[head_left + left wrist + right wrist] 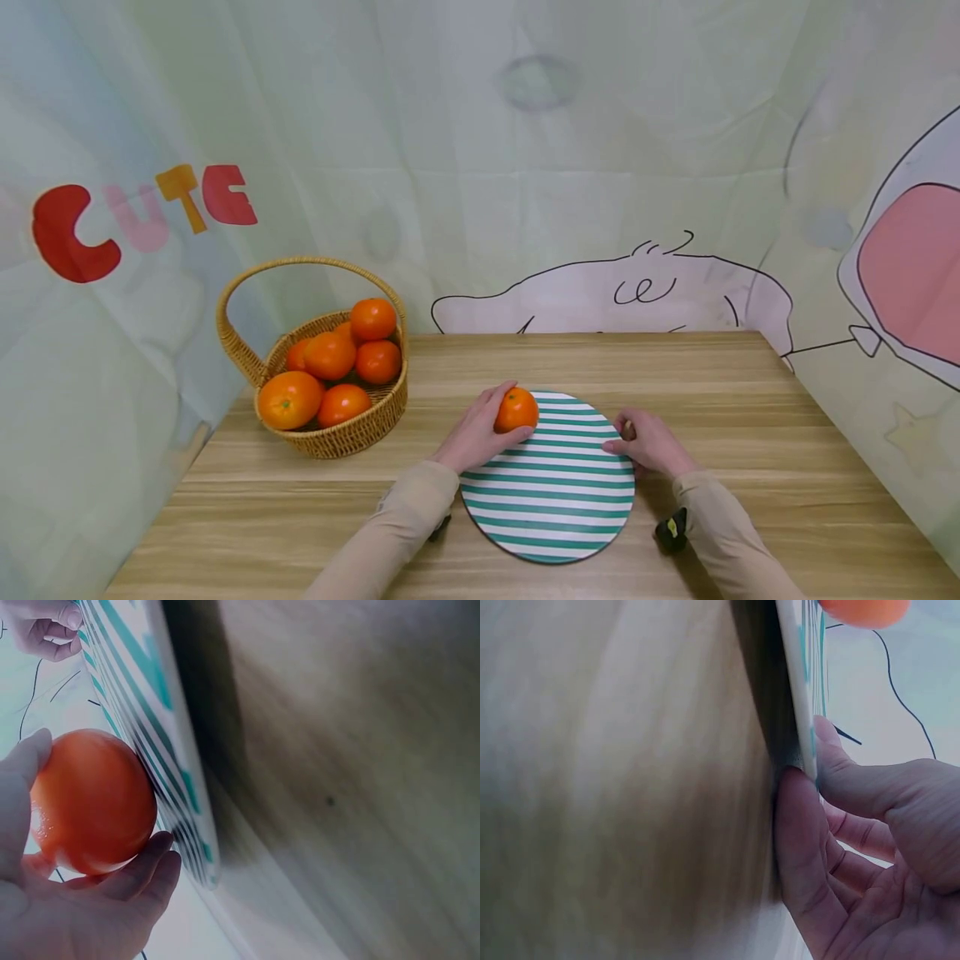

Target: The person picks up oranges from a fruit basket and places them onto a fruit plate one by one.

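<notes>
So we've got the left hand [480,427] with its grip curved round one orange [517,410], spread about as wide as the fruit, thumb on the near side and fingers on the far side. That orange is at mid-frame, over the upper-left rim of the round striped board [555,492], and from the left wrist it looks to be touching the striped face. It's pretty much a ball, so we can't really pick out a long axis or say which way it points. The right hand [651,439] has a nearly closed grip pinching the board's right edge, thumb on top, finger underneath. The board's face is up, with green and white stripes running left to right across the frame. It's on the wood-grain surface [480,362]. Farther out, at left, we see a handled wicker basket [352,433] of oranges, and CUTE lettering [142,212] upper left.
</notes>
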Demonstrator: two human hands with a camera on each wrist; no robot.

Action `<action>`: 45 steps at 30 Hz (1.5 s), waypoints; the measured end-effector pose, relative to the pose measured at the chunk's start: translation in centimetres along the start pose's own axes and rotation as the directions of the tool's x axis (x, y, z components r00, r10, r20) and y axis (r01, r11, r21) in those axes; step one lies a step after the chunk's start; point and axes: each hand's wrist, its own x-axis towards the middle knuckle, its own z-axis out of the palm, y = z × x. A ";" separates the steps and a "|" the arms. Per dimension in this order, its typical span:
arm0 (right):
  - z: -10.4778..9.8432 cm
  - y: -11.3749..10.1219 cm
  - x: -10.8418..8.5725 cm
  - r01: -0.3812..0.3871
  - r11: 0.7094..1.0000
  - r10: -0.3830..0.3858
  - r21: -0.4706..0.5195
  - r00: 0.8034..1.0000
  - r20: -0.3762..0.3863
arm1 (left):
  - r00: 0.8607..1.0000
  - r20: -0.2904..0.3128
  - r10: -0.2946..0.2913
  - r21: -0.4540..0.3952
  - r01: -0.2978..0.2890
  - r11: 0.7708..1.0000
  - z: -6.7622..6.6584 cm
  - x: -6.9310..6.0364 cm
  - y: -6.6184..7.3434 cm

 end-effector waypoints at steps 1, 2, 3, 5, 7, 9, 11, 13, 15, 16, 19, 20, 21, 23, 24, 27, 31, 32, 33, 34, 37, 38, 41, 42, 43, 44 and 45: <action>0.0 0.0 0.0 0.001 1.000 -0.001 0.001 1.000 -0.001 | 1.000 0.000 0.000 0.000 0.000 1.000 0.0 0.0 0.0; 0.0 0.0 0.0 0.002 1.000 -0.002 0.001 1.000 -0.002 | 1.000 0.000 0.000 0.001 0.000 1.000 0.0 -0.1 0.0; 0.0 0.0 0.0 0.003 1.000 -0.003 0.000 1.000 -0.003 | 1.000 0.000 0.000 0.001 0.000 1.000 0.0 -0.1 0.0; 0.0 0.0 0.0 0.003 1.000 -0.003 -0.002 1.000 -0.004 | 1.000 -0.001 0.001 0.002 -0.001 1.000 0.0 -0.1 0.0; 0.0 0.0 0.0 0.001 1.000 -0.001 -0.006 1.000 -0.005 | 1.000 0.000 0.001 0.004 -0.001 1.000 0.1 -0.1 0.0; 0.0 0.0 0.0 0.000 1.000 0.000 -0.009 1.000 -0.005 | 1.000 0.000 0.000 0.004 0.000 1.000 0.1 -0.1 0.0; 0.0 -0.1 0.0 -0.002 1.000 0.002 -0.010 1.000 -0.005 | 1.000 0.001 -0.002 0.005 0.002 1.000 0.2 -0.1 0.0; 0.0 -0.1 0.0 -0.001 1.000 0.001 -0.009 1.000 -0.004 | 1.000 0.000 -0.004 0.007 0.004 1.000 0.2 -0.1 0.0; 0.0 -0.1 0.0 -0.001 1.000 0.001 -0.008 1.000 -0.005 | 1.000 -0.001 -0.008 0.003 0.008 1.000 0.2 -0.1 0.0; 0.0 -0.1 0.0 -0.002 1.000 0.002 -0.006 1.000 -0.005 | 1.000 -0.002 -0.010 0.001 0.010 1.000 0.2 -0.2 0.0; 0.0 0.0 0.0 -0.002 1.000 0.002 -0.005 1.000 -0.005 | 1.000 -0.007 -0.010 -0.007 0.010 1.000 0.2 -0.3 0.1; 0.0 -0.1 0.0 -0.003 1.000 0.003 -0.006 1.000 -0.005 | 1.000 -0.009 -0.007 -0.010 0.007 1.000 0.1 -0.4 0.1; 0.0 -0.1 0.0 -0.003 1.000 0.003 -0.007 1.000 -0.005 | 1.000 -0.011 -0.010 -0.012 0.010 1.000 0.1 -0.5 0.1; 0.0 -0.1 0.0 0.001 1.000 -0.001 -0.012 1.000 -0.005 | 1.000 -0.017 -0.017 -0.018 0.017 1.000 0.0 -0.6 0.2; 0.0 -0.1 0.0 0.003 1.000 -0.003 -0.014 1.000 -0.004 | 1.000 -0.022 -0.020 -0.022 0.019 1.000 -0.1 -0.7 0.2; 0.0 -0.1 0.0 0.005 1.000 -0.005 -0.015 1.000 -0.003 | 0.999 -0.039 -0.030 -0.034 0.029 0.999 -0.2 -1.1 0.3; -0.1 -0.2 -0.1 0.007 1.000 -0.007 -0.017 1.000 0.002 | 0.997 -0.076 -0.018 -0.053 0.014 0.998 -0.4 -1.5 0.5; -0.1 -0.2 -0.1 0.004 1.000 -0.004 -0.016 1.000 0.002 | 0.996 -0.088 -0.012 -0.055 0.007 0.998 -0.5 -1.6 0.6; -0.2 -0.3 -0.1 0.003 1.000 -0.002 -0.015 1.000 0.003 | 0.995 -0.100 -0.007 -0.055 0.001 0.998 -0.6 -1.7 0.7; -0.2 -0.3 -0.1 0.010 1.000 -0.010 -0.021 1.000 0.005 | 0.994 -0.114 0.000 -0.051 -0.006 0.999 -0.7 -1.9 0.8; -0.2 -0.3 0.0 0.002 1.000 -0.002 -0.014 1.000 0.002 | 0.988 -0.155 0.018 -0.037 -0.024 0.999 -1.2 -2.4 0.9; -0.2 -0.2 0.0 0.003 1.000 -0.003 -0.014 1.000 0.002 | 0.986 -0.167 0.020 -0.035 -0.026 0.999 -1.4 -2.6 0.9; -0.1 -0.2 0.0 -0.004 1.000 0.004 -0.005 1.000 0.000 | 0.977 -0.209 0.030 -0.021 -0.035 0.999 -2.1 -3.3 0.9; 0.0 -0.2 -0.1 -0.003 1.000 0.003 -0.003 1.000 0.000 | 0.974 -0.223 0.030 -0.016 -0.035 0.999 -2.4 -3.6 0.9; 0.0 -0.1 -0.1 -0.003 1.000 0.003 -0.002 1.000 -0.001 | 0.971 -0.237 0.030 -0.013 -0.034 0.999 -2.7 -3.8 0.9; 0.0 -0.1 -0.1 -0.002 1.000 0.002 0.000 1.000 0.000 | 0.967 -0.253 0.032 -0.008 -0.035 0.999 -3.0 -4.0 0.8; 0.0 -0.1 -0.1 -0.002 1.000 0.002 0.002 1.000 0.000 | 0.963 -0.269 0.035 -0.003 -0.037 0.999 -3.3 -4.3 0.8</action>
